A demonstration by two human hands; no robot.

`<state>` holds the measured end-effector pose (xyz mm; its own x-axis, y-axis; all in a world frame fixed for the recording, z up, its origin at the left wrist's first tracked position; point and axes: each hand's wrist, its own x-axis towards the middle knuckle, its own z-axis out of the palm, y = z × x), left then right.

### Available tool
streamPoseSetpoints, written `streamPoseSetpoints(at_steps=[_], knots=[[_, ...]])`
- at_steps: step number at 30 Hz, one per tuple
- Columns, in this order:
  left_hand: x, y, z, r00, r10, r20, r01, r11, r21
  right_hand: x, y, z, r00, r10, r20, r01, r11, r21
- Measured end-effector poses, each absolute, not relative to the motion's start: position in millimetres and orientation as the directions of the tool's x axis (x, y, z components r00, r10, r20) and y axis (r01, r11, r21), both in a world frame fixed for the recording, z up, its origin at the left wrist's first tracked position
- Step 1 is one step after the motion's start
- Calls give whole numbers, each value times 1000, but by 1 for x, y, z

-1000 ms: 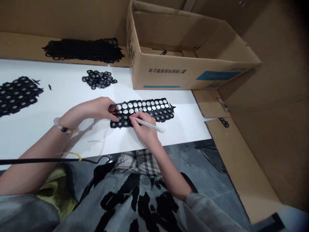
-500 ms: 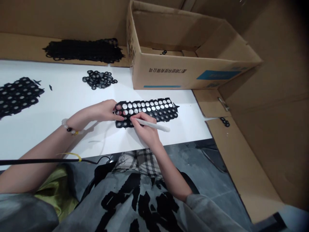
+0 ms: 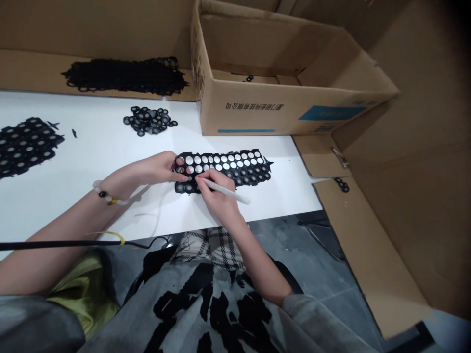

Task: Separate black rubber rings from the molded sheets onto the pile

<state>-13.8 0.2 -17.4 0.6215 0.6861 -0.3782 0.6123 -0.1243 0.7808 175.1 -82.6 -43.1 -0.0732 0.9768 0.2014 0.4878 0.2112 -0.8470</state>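
Observation:
A black perforated sheet (image 3: 224, 169) lies on the white table, with white showing through its empty holes along the far side and black rings still seated along the near right. My left hand (image 3: 158, 168) grips the sheet's left end with its fingertips. My right hand (image 3: 217, 191) rests on the sheet's near edge, shut around a white stylus-like tool (image 3: 225, 190). The tool's tip sits among the holes, partly hidden by my fingers.
On the white table (image 3: 110, 152) lie a heap of loose black rings (image 3: 150, 120) and another black perforated sheet (image 3: 25, 146). A tangled black mass (image 3: 125, 76) lies on cardboard behind. An open cardboard box (image 3: 294, 105) stands far right. A black cable (image 3: 62, 243) crosses my left forearm.
The black sheet and my left hand have shifted slightly to the right. My right hand still holds the white tool at the sheet's near edge.

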Motion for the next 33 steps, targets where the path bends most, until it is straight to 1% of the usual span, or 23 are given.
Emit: streamPoseSetpoints(at_steps=[4,7,9,11,14,16,18,20,25,29,33], knots=[[-12,-2,-11,624,668,-405,603,-82,794,171,-84,-44,-93,968,233,539,246,-805],[-12,-1,-11,651,648,-396,600,-118,792,170,-84,-44,-89,965,245,549,253,-797],[-14,2,-11,663,635,-396,612,-157,775,170,-84,-43,-78,969,234,528,239,-815],[-17,5,-11,648,644,-407,656,-201,728,172,-83,-43,-60,979,197,481,201,-853],[-22,8,-9,566,706,-426,768,-263,585,176,-84,-40,-12,990,139,403,132,-906],[-25,10,-8,529,721,-448,815,-285,504,178,-85,-39,25,991,132,359,114,-926],[-26,10,-8,525,710,-470,827,-295,478,179,-85,-37,56,987,148,330,122,-936],[-27,10,-9,535,702,-471,821,-301,485,177,-86,-35,40,986,159,318,139,-938],[-27,10,-8,572,671,-471,784,-278,556,169,-83,-35,-133,984,116,312,153,-938],[-25,9,-3,587,644,-491,755,-216,619,168,-81,-37,-119,988,100,318,133,-939],[-23,8,-3,562,678,-474,763,-203,614,169,-82,-37,-100,991,87,317,114,-942]])
